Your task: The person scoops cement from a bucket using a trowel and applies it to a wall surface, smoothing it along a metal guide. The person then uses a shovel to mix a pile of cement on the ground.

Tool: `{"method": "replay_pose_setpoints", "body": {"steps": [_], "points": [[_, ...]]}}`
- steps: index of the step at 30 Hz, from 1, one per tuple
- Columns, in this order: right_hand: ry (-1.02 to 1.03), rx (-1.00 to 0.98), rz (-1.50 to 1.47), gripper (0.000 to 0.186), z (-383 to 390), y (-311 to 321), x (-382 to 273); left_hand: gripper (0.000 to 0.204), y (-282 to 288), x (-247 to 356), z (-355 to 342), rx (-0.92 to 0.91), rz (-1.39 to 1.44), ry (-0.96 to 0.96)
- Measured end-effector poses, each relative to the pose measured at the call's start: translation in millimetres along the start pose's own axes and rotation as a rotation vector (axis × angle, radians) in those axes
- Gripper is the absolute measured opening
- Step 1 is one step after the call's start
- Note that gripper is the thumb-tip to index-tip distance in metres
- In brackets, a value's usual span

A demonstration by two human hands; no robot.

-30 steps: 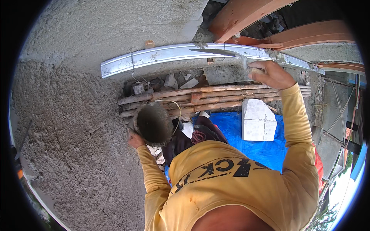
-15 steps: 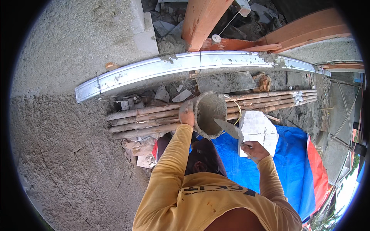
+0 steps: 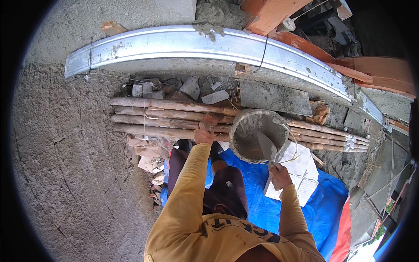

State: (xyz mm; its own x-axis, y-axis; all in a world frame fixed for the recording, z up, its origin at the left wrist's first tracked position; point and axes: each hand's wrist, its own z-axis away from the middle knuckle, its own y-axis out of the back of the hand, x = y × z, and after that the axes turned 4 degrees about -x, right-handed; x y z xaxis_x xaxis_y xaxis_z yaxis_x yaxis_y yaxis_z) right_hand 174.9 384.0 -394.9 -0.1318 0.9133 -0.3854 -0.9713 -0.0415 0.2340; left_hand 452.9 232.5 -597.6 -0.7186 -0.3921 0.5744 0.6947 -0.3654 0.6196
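Note:
My right hand (image 3: 280, 175) is closed round the handle of a pointed trowel (image 3: 266, 146). The trowel's grey blade reaches over the near rim into a mortar-caked bucket (image 3: 234, 139), which has wet grey mortar in its bottom. Whether the tip touches the mortar, I cannot tell. To the left of the bucket and apart from it, my left hand (image 3: 203, 134) grips a small brown block-like piece (image 3: 211, 119); its exact kind is unclear. The hand is above a row of wooden poles (image 3: 170, 114).
A long metal channel (image 3: 152, 43) runs across the far side, tied with wire. White blocks (image 3: 301, 174) sit on a blue tarp (image 3: 257, 205) to the right. Rough plaster wall (image 3: 74, 166) fills the left. Orange beams (image 3: 279, 13) stand at the far right, with rubble behind the poles.
My left hand has come away from the bucket's side and now sits left of it. The bucket appears farther right in view, as my view has shifted. The trowel blade points deeper into the bucket.

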Motion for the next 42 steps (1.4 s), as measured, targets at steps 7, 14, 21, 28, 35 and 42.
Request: {"method": "replay_pose_setpoints", "body": {"steps": [7, 14, 21, 28, 35, 42], "points": [[0.119, 0.089, 0.358, 0.034, -88, -16, -10, 0.095, -4, 4, -18, -0.234, -0.442, -0.013], [0.353, 0.354, 0.598, 0.042, -79, -39, -31, 0.081, 22, -27, -23, -0.1, 0.127, 0.029], [0.966, 0.162, 0.844, 0.061, 44, -114, -192, 0.073, 148, 66, 80, -0.016, 0.322, -0.133], [1.224, 0.229, 1.26, 0.08, 97, -135, -288, 0.078, 250, 169, 130, 0.261, 0.163, -0.405], [1.267, 0.317, 1.203, 0.085, 131, -107, -389, 0.065, 308, 213, 103, 0.191, 0.641, -0.522], [1.133, 0.466, 1.446, 0.075, 94, -85, -489, 0.055, 316, 96, 101, 0.323, 0.56, -0.355]]}}
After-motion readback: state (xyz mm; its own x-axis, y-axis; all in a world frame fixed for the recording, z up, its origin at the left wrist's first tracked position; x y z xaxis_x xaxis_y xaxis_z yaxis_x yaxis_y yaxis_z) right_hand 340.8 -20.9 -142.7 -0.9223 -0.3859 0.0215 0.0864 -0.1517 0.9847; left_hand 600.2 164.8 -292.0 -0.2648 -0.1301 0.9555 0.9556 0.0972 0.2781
